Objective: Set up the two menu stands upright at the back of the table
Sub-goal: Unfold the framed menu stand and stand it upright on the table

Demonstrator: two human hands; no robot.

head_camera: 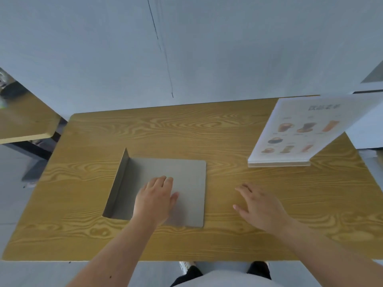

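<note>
On the table, a grey stand lies flat at centre, its base flange raised along the left edge. Left hand rests palm-down on its panel, fingers extended, nothing grasped. Right hand is spread open over bare wood just right of it, empty. A printed menu stand stands upright, leaning, at back right.

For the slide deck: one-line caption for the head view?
Left hand flat on the lying grey stand; right hand open; printed menu stand upright at right.
</note>
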